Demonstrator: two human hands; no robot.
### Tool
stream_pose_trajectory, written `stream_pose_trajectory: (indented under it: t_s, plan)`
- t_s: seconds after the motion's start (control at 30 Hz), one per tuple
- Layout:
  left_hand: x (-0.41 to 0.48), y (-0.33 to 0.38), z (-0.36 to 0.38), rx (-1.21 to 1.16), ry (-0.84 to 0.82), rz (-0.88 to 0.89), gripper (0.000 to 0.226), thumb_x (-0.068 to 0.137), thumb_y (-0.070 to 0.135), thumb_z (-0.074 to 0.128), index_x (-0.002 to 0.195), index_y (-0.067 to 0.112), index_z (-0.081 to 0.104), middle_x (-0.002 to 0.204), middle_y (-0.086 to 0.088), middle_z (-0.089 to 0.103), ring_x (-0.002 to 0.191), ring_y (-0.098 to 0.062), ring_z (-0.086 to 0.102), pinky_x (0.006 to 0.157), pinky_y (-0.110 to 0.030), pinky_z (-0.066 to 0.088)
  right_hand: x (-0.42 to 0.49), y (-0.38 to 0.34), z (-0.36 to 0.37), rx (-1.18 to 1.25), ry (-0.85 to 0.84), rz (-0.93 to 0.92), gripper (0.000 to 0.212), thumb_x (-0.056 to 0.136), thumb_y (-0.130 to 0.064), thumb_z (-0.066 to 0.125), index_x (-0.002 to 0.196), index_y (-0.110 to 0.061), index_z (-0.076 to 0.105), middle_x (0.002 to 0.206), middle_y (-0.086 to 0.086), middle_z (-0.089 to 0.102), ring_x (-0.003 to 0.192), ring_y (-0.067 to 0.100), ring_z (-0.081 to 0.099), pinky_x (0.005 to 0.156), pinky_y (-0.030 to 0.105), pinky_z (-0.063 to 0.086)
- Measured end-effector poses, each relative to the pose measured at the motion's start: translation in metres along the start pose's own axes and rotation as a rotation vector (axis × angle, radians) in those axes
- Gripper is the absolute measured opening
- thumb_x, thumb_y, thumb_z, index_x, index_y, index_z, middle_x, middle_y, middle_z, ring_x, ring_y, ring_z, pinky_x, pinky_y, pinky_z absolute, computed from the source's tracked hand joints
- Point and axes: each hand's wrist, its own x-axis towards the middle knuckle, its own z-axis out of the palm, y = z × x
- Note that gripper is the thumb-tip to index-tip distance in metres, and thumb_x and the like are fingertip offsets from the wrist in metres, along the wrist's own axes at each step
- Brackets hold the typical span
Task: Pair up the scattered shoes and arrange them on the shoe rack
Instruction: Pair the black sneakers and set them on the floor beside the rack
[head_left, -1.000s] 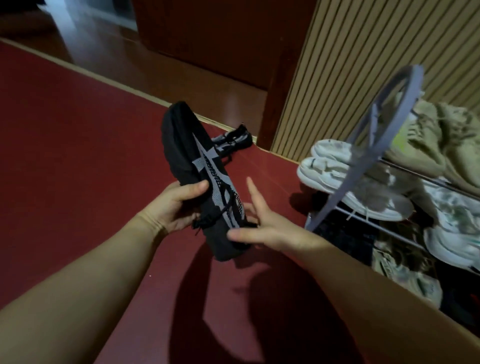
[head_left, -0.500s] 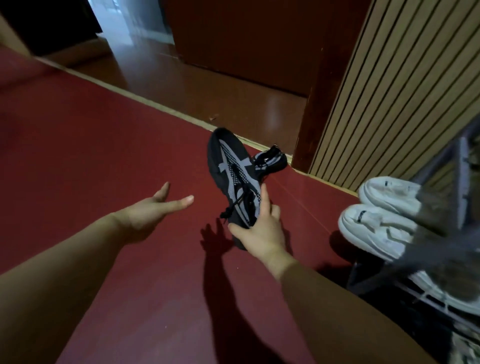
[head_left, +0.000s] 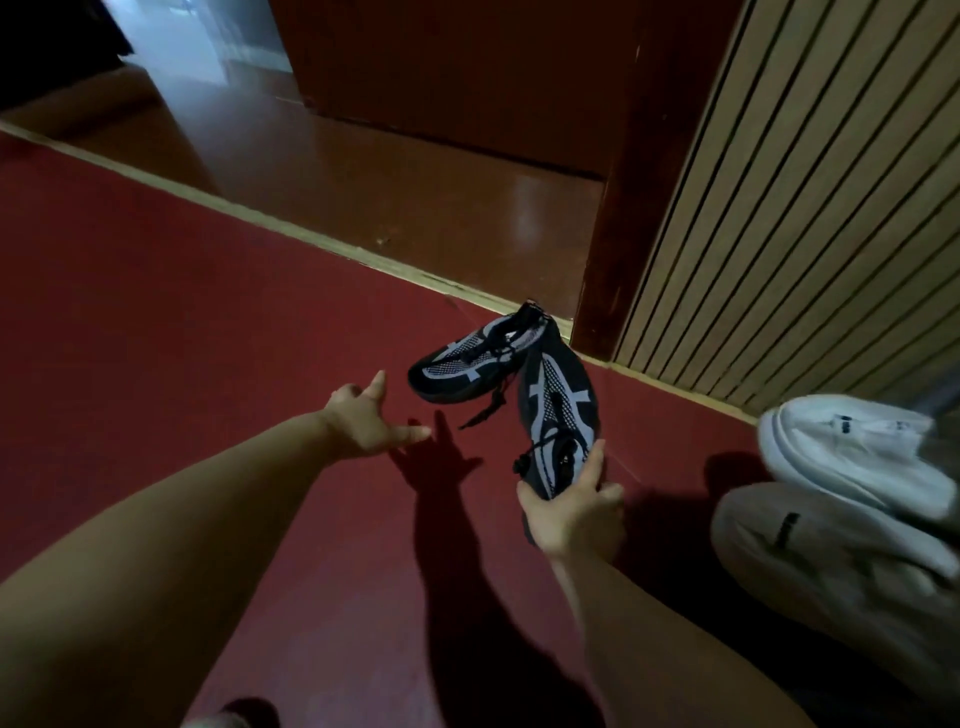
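Observation:
My right hand (head_left: 569, 506) grips the heel end of a black and grey sneaker (head_left: 558, 415), which points away from me above the red floor. Its matching black and grey sneaker (head_left: 462, 366) lies on the floor by the door frame, toe to the left. My left hand (head_left: 363, 421) hovers with fingers spread, just left of that lying sneaker and apart from it. Two white shoes (head_left: 852, 447) sit side by side at the right edge; the rack under them is hidden in blur.
A dark wooden door frame (head_left: 634, 218) and a ribbed beige wall panel (head_left: 810, 208) stand behind the sneakers. A pale threshold strip (head_left: 291, 231) splits the red floor from a glossy brown floor beyond.
My right hand has carried the sneaker forward, close beside the one on the floor. My left hand, which let go of it a second ago, has reached toward the lying sneaker.

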Motion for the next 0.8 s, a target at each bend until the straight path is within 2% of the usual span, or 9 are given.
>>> stream_pose_trajectory:
  t_s: [0.1,0.23,0.3,0.4,0.47,0.6,0.67,0.73,0.8]
  plan:
    - [0.056,0.021,0.006,0.185,0.019,0.071,0.113,0.072,0.063,0.066,0.152,0.024,-0.004,0.158,-0.021,0.003,0.146,-0.037,0.008,0.118,-0.047,0.017,0.026,0.008,0.015,-0.134,-0.012,0.123,0.108,0.077,-0.067,0.056,0.15,-0.026,-0.012,0.141,0.022,0.031,0.129,0.036,0.036,0.107,0.046,0.031]
    - [0.125,0.074,0.018,0.284,0.02,0.245,0.114,0.072,0.063,0.066,0.152,0.022,-0.004,0.157,-0.021,0.009,0.146,-0.036,0.007,0.119,-0.048,0.012,0.043,0.015,0.032,-0.226,-0.015,0.192,0.105,0.081,-0.064,0.051,0.149,-0.02,-0.016,0.143,0.021,0.027,0.131,0.035,0.03,0.106,0.042,0.028]
    - [0.153,0.103,0.023,0.281,0.024,0.289,0.116,0.071,0.063,0.067,0.152,0.021,-0.004,0.158,-0.019,0.01,0.146,-0.035,0.006,0.119,-0.049,0.01,0.045,0.015,0.039,-0.289,0.009,0.186,0.106,0.082,-0.064,0.049,0.148,-0.017,-0.019,0.144,0.018,0.025,0.132,0.032,0.027,0.106,0.041,0.028]
    - [0.187,0.141,0.034,0.233,-0.003,0.325,0.121,0.069,0.063,0.07,0.152,0.022,-0.009,0.158,-0.018,0.011,0.146,-0.035,0.01,0.119,-0.049,0.009,0.048,0.015,0.044,-0.294,-0.013,0.183,0.107,0.084,-0.061,0.05,0.147,-0.016,-0.023,0.153,0.013,0.011,0.14,0.03,0.016,0.11,0.044,0.023]
    - [0.202,0.154,0.045,0.23,-0.05,0.352,0.126,0.065,0.061,0.074,0.151,0.023,-0.011,0.156,-0.018,0.015,0.143,-0.038,0.019,0.118,-0.049,0.017,0.052,0.015,0.045,-0.321,-0.01,0.201,0.108,0.083,-0.062,0.05,0.147,-0.016,-0.024,0.155,0.011,0.009,0.14,0.028,0.018,0.11,0.044,0.024]
    - [0.216,0.142,0.065,0.429,0.084,0.464,0.113,0.066,0.042,0.08,0.149,0.015,0.008,0.147,-0.02,0.024,0.131,-0.04,0.032,0.108,-0.048,0.032,0.053,0.014,0.048,-0.407,0.038,0.209,0.108,0.082,-0.066,0.048,0.148,-0.016,-0.022,0.153,0.01,0.015,0.133,0.024,0.028,0.106,0.039,0.028]
    - [0.218,0.135,0.067,0.47,0.109,0.523,0.113,0.068,0.038,0.079,0.15,0.018,0.004,0.145,-0.022,0.026,0.128,-0.041,0.034,0.106,-0.047,0.032,0.054,0.015,0.049,-0.424,0.049,0.211,0.108,0.082,-0.067,0.048,0.148,-0.016,-0.021,0.152,0.01,0.017,0.132,0.023,0.03,0.106,0.039,0.029]
    - [0.222,0.128,0.062,0.491,0.028,0.533,0.124,0.066,0.039,0.081,0.15,0.025,-0.009,0.143,-0.022,0.031,0.129,-0.041,0.035,0.106,-0.045,0.033,0.054,0.016,0.05,-0.401,0.053,0.207,0.108,0.081,-0.065,0.05,0.148,-0.016,-0.02,0.151,0.01,0.018,0.131,0.024,0.03,0.107,0.039,0.028]
    - [0.221,0.114,0.054,0.519,-0.103,0.58,0.13,0.061,0.037,0.083,0.151,0.023,-0.01,0.146,-0.019,0.034,0.132,-0.039,0.035,0.109,-0.042,0.031,0.053,0.016,0.05,-0.379,0.06,0.189,0.108,0.082,-0.064,0.051,0.149,-0.016,-0.019,0.152,0.01,0.017,0.131,0.025,0.029,0.107,0.04,0.028]
